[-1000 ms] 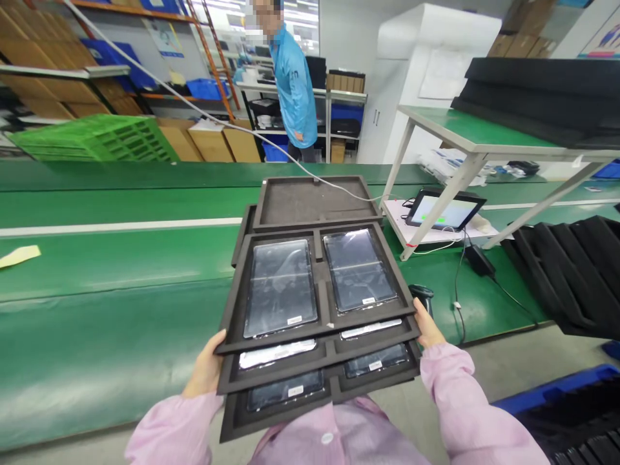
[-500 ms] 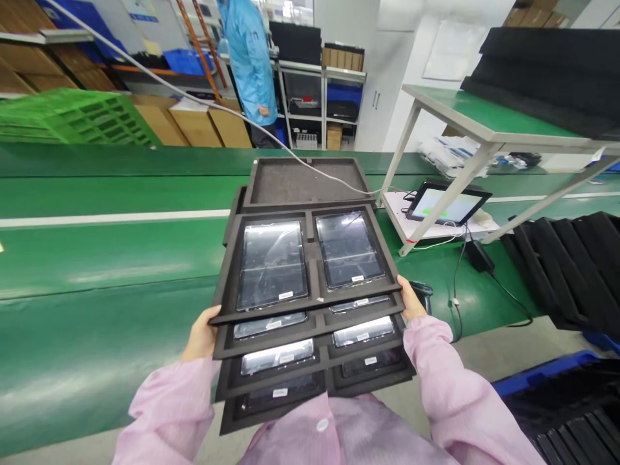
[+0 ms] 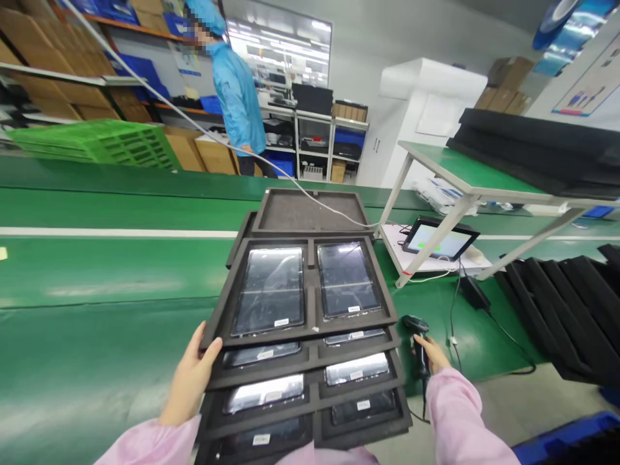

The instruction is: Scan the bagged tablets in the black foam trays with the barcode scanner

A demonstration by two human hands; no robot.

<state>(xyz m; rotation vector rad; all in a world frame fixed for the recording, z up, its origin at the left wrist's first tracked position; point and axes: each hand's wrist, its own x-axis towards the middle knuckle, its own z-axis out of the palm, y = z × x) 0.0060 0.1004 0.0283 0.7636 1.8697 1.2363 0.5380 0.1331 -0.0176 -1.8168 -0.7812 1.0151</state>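
Observation:
My left hand (image 3: 190, 371) grips the left front corner of the top black foam tray (image 3: 314, 300), thumb on the rim. Two tablet-like screens (image 3: 269, 290) in clear film lie in its recesses, each with a small white label. Beneath it, more foam trays (image 3: 314, 394) are stacked in steps toward me, with the labelled lower edges of their screens showing. To the right of the stack, my right hand (image 3: 433, 354) has its fingers around the handle of a black handheld barcode scanner (image 3: 415, 325), whose cable hangs down toward the table edge.
Behind the stack lies a foam tray with bare recesses (image 3: 310, 213). A lit monitor (image 3: 440, 239) stands under a green-topped raised shelf (image 3: 465, 173) at right. Black foam trays (image 3: 557, 310) lean at far right. A cable crosses overhead; a person in blue (image 3: 237, 97) stands beyond the bench.
My right hand has left the tray's right edge and moved right onto the barcode scanner. My left hand still holds the tray's corner. The view has tilted upward.

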